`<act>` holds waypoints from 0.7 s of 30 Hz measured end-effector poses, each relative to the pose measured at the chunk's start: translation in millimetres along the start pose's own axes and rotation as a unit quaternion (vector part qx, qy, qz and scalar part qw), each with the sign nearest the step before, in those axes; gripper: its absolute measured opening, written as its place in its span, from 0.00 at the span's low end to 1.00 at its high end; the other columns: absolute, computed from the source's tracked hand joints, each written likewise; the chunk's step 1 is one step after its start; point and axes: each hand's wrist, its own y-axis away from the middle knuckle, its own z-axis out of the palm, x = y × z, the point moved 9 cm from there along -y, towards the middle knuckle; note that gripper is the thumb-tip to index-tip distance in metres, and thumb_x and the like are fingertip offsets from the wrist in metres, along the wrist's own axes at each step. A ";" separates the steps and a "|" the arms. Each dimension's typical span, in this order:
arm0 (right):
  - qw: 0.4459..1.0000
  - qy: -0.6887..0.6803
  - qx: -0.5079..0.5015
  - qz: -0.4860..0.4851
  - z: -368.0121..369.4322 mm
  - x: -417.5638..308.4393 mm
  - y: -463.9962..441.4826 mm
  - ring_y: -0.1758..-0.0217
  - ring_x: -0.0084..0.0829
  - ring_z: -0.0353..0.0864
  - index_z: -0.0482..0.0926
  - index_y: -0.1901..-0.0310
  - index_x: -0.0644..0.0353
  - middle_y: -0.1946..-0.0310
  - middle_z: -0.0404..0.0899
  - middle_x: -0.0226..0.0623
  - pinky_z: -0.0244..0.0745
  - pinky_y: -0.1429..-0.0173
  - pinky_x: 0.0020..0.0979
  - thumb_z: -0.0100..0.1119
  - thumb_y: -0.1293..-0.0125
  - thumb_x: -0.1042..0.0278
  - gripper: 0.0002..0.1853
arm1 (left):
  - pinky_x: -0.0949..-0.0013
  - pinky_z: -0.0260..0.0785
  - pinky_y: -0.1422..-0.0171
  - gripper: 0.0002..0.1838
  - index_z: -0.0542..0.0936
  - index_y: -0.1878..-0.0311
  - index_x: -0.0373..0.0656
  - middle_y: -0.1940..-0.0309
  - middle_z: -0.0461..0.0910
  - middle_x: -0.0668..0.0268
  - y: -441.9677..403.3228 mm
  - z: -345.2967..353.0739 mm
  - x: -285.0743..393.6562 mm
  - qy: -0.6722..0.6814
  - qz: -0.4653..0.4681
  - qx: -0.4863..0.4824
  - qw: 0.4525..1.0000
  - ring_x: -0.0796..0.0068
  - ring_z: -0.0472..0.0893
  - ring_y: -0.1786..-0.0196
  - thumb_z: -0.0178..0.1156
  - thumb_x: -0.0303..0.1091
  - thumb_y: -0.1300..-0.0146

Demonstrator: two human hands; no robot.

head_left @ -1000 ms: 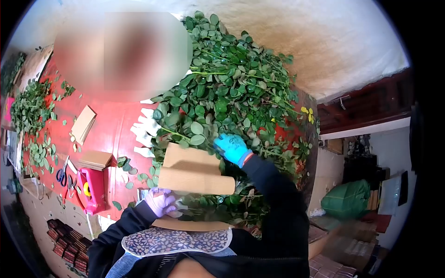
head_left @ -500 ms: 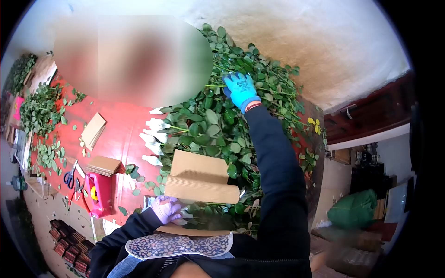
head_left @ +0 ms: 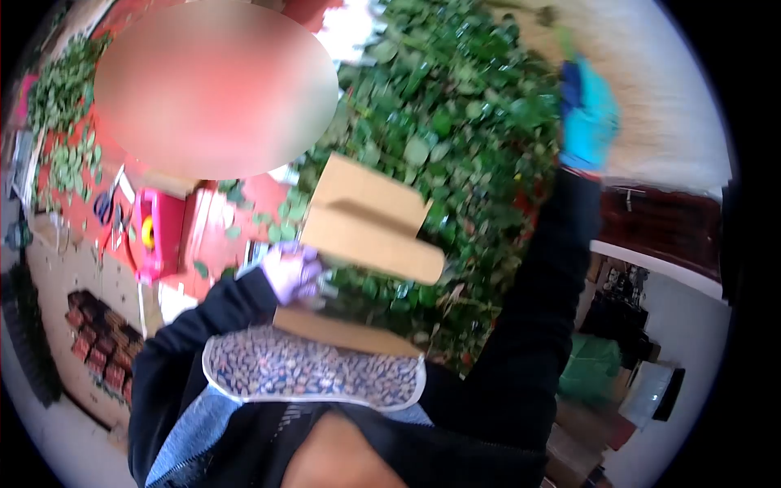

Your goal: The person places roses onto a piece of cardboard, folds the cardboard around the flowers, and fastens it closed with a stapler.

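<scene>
My left hand (head_left: pixel 291 272), in a lavender glove, is closed with its fingers curled at the left end of a corrugated cardboard sheet (head_left: pixel 370 240). Pale flower tips poke out beside those fingers, but what they grip is hidden. My right hand (head_left: pixel 590 114), in a blue glove, is raised far to the right beyond the leaf pile, blurred by motion. From its closed fingers a green stem (head_left: pixel 567 42) sticks up. Leafy flower stems (head_left: pixel 455 106) cover the table's middle, with white-wrapped heads (head_left: pixel 350 32) at their left end. Another cardboard strip (head_left: pixel 350 332) lies against my apron.
On the red table (head_left: pixel 215 236) at left stand a pink tape dispenser (head_left: pixel 161 236), scissors (head_left: pixel 104 205) and red-handled pliers (head_left: pixel 118 232). More cut leaves (head_left: pixel 65 81) lie further left. The wall (head_left: pixel 659 98) rises at right, above a green sack (head_left: pixel 590 370).
My right hand has swung right and away from the leaf pile, carrying a stem. The view has shifted, moving the table upward in frame. My left hand stays by the cardboard.
</scene>
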 end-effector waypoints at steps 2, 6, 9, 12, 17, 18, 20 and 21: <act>0.999 -0.023 -0.019 0.040 -23.7 -53.8 24.3 0.68 0.42 0.81 0.83 0.45 0.56 0.60 0.84 0.41 0.76 0.63 0.34 0.60 0.33 0.73 0.16 | 0.57 0.73 0.53 0.22 0.81 0.50 0.49 0.59 0.75 0.62 0.1 -8.3 2.7 0.030 0.025 0.057 0.998 0.58 0.79 0.54 0.68 0.40 0.51; 0.928 0.266 -0.191 -0.180 -30.1 -168.5 111.2 0.74 0.34 0.73 0.84 0.54 0.58 0.73 0.75 0.32 0.68 0.69 0.33 0.63 0.38 0.71 0.11 | 0.58 0.73 0.53 0.28 0.80 0.47 0.48 0.58 0.76 0.63 -2.3 -6.3 -6.2 0.086 0.019 0.084 0.993 0.57 0.79 0.56 0.71 0.33 0.58; 0.888 0.238 -0.318 -0.232 0.4 -226.8 186.7 0.75 0.29 0.71 0.83 0.56 0.57 0.77 0.69 0.28 0.67 0.69 0.35 0.64 0.43 0.70 0.12 | 0.63 0.72 0.59 0.27 0.78 0.47 0.47 0.61 0.79 0.64 -9.1 8.6 -27.8 0.454 -0.051 0.046 0.888 0.65 0.79 0.61 0.71 0.32 0.54; 0.906 0.166 -0.336 -0.196 26.0 -214.5 252.3 0.73 0.27 0.74 0.82 0.52 0.57 0.75 0.70 0.28 0.70 0.66 0.34 0.62 0.46 0.68 0.18 | 0.69 0.71 0.66 0.26 0.77 0.44 0.46 0.64 0.81 0.67 -5.9 18.9 -27.5 0.548 -0.075 0.021 0.833 0.75 0.80 0.65 0.71 0.31 0.48; 0.878 0.209 -0.412 -0.126 80.4 -159.0 341.1 0.72 0.32 0.81 0.78 0.48 0.58 0.72 0.77 0.33 0.75 0.65 0.36 0.59 0.45 0.66 0.20 | 0.62 0.75 0.49 0.34 0.73 0.35 0.45 0.49 0.78 0.62 5.7 -14.1 -2.3 0.067 0.064 0.135 0.986 0.59 0.80 0.54 0.71 0.30 0.49; 0.891 0.216 -0.377 -0.132 85.7 -154.6 346.6 0.71 0.33 0.82 0.79 0.50 0.58 0.71 0.78 0.34 0.76 0.65 0.37 0.59 0.45 0.66 0.19 | 0.62 0.75 0.49 0.34 0.73 0.35 0.45 0.49 0.78 0.62 8.3 -14.9 0.9 0.061 0.067 0.136 0.987 0.59 0.80 0.54 0.71 0.30 0.49; 0.888 0.240 -0.374 -0.115 109.6 -133.2 350.9 0.70 0.34 0.83 0.79 0.52 0.57 0.70 0.79 0.35 0.77 0.65 0.38 0.59 0.44 0.66 0.17 | 0.56 0.69 0.39 0.35 0.74 0.36 0.50 0.41 0.76 0.64 -2.4 -2.8 -21.7 0.109 0.010 0.100 0.989 0.56 0.77 0.43 0.73 0.34 0.52; 0.884 0.259 -0.376 -0.100 113.0 -128.9 349.5 0.70 0.35 0.83 0.79 0.54 0.56 0.70 0.80 0.36 0.78 0.65 0.39 0.59 0.44 0.66 0.15 | 0.55 0.68 0.38 0.36 0.73 0.36 0.50 0.37 0.73 0.65 -2.7 -9.7 -17.7 0.080 0.005 0.090 0.993 0.56 0.76 0.42 0.73 0.34 0.52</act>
